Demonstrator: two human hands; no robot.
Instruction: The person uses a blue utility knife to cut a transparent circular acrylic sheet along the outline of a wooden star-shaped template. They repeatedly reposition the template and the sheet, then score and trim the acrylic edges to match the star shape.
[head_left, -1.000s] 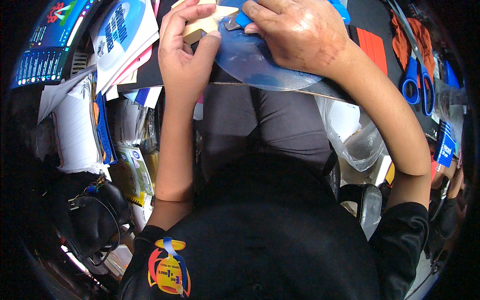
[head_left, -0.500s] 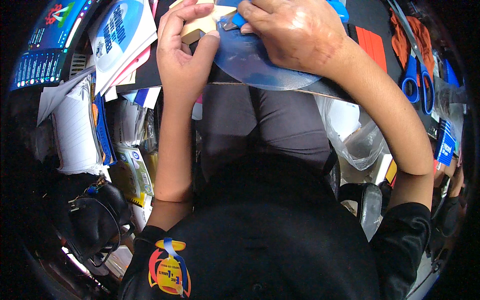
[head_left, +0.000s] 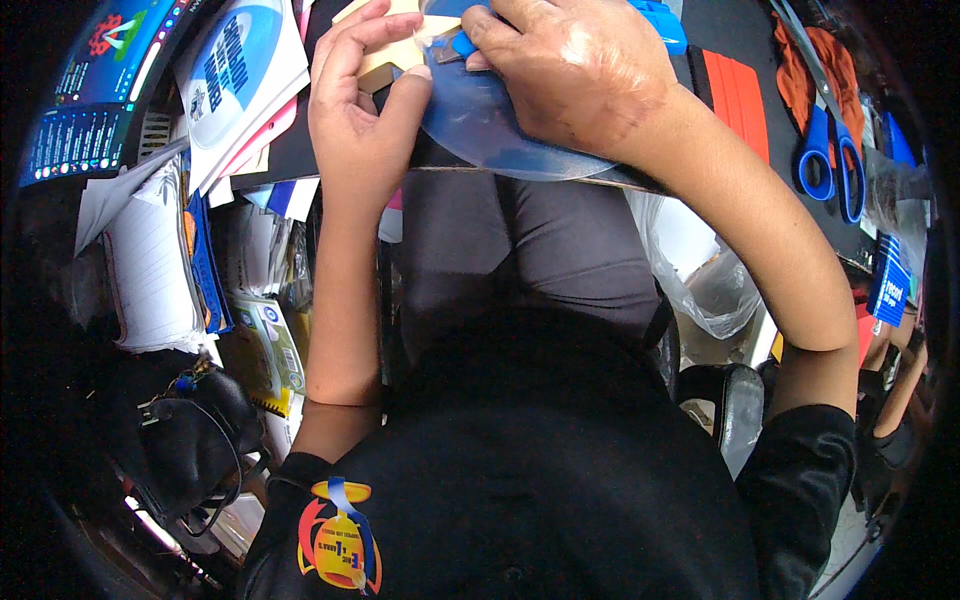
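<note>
A pale yellow star-shaped block (head_left: 400, 48) lies at the top centre, on the near part of the table. My left hand (head_left: 365, 110) is closed round its left side, thumb at the near edge and fingers over the top. Pinched in my right hand (head_left: 580, 80) is a small blue tool (head_left: 463, 45) with a thin, shiny end; its exact kind is hidden by my fingers. That end meets or nearly meets the star's right point. Beneath my right hand, a translucent bluish round sheet (head_left: 475, 140) overhangs the table's front edge.
To the right lie a red flat plastic piece (head_left: 735, 105), blue-handled scissors (head_left: 848, 165) and an orange cloth (head_left: 845, 70). A blue object (head_left: 662, 28) sits beyond my right hand. Printed papers (head_left: 235, 95) and a screen (head_left: 85, 110) are at left. A clear plastic bag (head_left: 720, 300) hangs below the table.
My right hand and the blue tool have shifted a little left. The round sheet and my left hand with the star have also moved slightly left.
</note>
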